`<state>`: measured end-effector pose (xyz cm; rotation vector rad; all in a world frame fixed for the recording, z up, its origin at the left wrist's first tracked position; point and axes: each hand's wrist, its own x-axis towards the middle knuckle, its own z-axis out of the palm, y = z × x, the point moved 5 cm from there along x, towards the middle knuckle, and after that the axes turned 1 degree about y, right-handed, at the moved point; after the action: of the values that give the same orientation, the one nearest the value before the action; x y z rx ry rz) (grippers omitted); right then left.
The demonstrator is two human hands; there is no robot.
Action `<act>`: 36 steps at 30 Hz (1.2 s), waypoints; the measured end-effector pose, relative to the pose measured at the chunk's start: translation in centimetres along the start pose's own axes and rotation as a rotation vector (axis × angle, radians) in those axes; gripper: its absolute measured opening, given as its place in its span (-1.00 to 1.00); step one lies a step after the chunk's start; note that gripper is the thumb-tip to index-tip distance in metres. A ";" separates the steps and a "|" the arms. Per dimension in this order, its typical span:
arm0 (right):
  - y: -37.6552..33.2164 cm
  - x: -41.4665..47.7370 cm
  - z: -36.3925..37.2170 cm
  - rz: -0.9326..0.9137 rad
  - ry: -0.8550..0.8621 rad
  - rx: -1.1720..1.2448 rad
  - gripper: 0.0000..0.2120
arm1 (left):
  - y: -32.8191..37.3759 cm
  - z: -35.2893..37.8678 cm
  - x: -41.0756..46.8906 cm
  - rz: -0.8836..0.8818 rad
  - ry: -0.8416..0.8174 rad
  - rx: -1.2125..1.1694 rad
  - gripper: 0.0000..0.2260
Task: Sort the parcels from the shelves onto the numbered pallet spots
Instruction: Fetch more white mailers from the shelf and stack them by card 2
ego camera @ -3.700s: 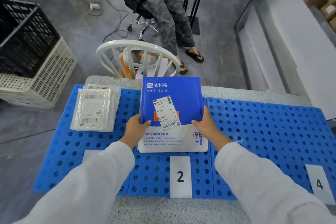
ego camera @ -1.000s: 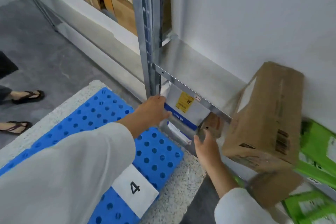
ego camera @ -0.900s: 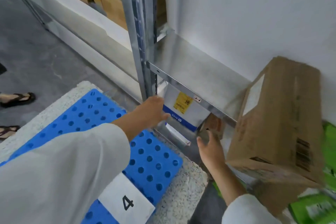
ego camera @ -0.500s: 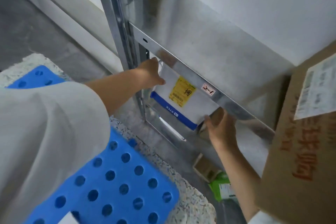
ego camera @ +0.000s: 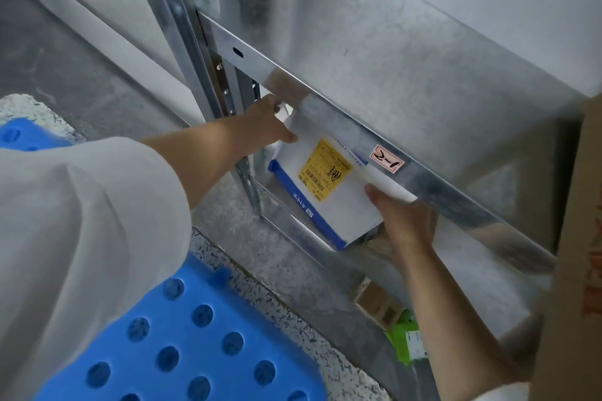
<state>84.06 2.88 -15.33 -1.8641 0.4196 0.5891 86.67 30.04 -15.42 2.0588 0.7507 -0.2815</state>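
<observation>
Hands: our left hand (ego camera: 264, 125) pinches the parcel's (ego camera: 329, 192) top corner, right hand (ego camera: 404, 218) grips its lower edge | parcel between them, half under the shelf (ego camera: 325, 111) rail | step, we judge: pick | next: draw it clear, read label, carry to pallet (ego camera: 195, 352) below left arm.

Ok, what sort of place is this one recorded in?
Likely a parcel storeroom or sorting area: a galvanised steel shelf rack with a handwritten location tag, a white-and-blue parcel held by the left hand and right hand, and a blue perforated pallet.
</observation>
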 end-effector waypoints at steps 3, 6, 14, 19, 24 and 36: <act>0.3 -0.2 1.1 -0.076 0.006 0.041 -0.73 | -0.5 -0.9 -0.1 0.036 0.037 -0.021 -0.30; 1.0 -0.8 2.3 -0.209 -0.008 0.160 -0.76 | -1.2 -1.6 -0.7 0.095 -0.031 -0.002 -0.41; 3.0 -4.9 2.0 -0.385 0.105 0.173 -0.71 | -2.8 -4.2 -3.7 0.080 0.022 0.187 -0.47; 0.1 -9.1 2.3 -0.428 -0.020 0.178 -0.66 | -2.9 -8.5 -8.4 0.055 0.131 0.120 -0.74; -2.9 -15.0 2.5 -0.450 -0.068 0.255 -0.60 | -3.1 -12.3 -13.2 0.025 0.222 0.029 -0.82; -19.4 -32.2 0.4 -0.670 -0.129 0.338 -0.78 | 7.6 -30.0 -32.3 0.272 0.509 -0.074 -0.67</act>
<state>68.27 10.43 17.94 -1.5038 -0.1891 0.1623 63.32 38.42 21.78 2.1514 0.7493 0.4333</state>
